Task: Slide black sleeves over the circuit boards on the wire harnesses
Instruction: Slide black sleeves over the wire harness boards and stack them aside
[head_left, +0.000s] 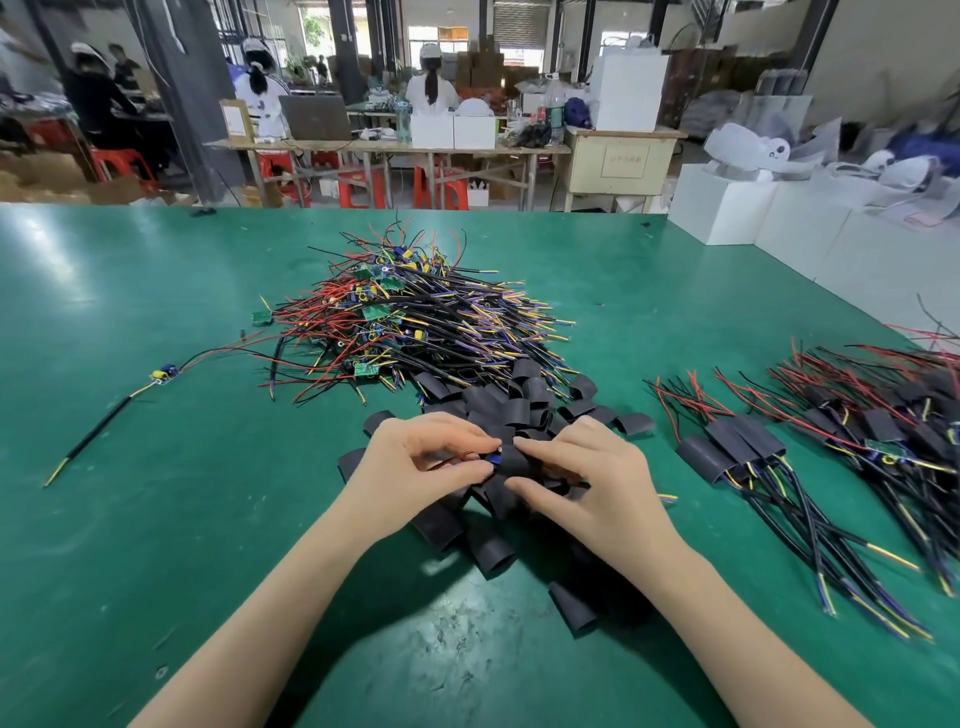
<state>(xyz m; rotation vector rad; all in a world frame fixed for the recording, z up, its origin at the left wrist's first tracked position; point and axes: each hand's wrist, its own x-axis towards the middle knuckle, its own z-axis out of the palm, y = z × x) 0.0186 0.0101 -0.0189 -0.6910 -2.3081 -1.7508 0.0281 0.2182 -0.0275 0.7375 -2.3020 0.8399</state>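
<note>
My left hand (415, 465) pinches a small circuit board (492, 457) with a blue part and red wires, just above the green table. My right hand (582, 478) pinches a black sleeve (514, 461) whose mouth meets the board's end. Both hands hover over a heap of loose black sleeves (498, 519). Behind them lies a big pile of bare wire harnesses (415, 317) with green boards. At the right lie harnesses with sleeves on them (727, 447).
One single harness (156, 376) lies apart at the left on the green table (130, 519). White boxes (727, 208) stand at the table's far right corner. People work at benches in the background.
</note>
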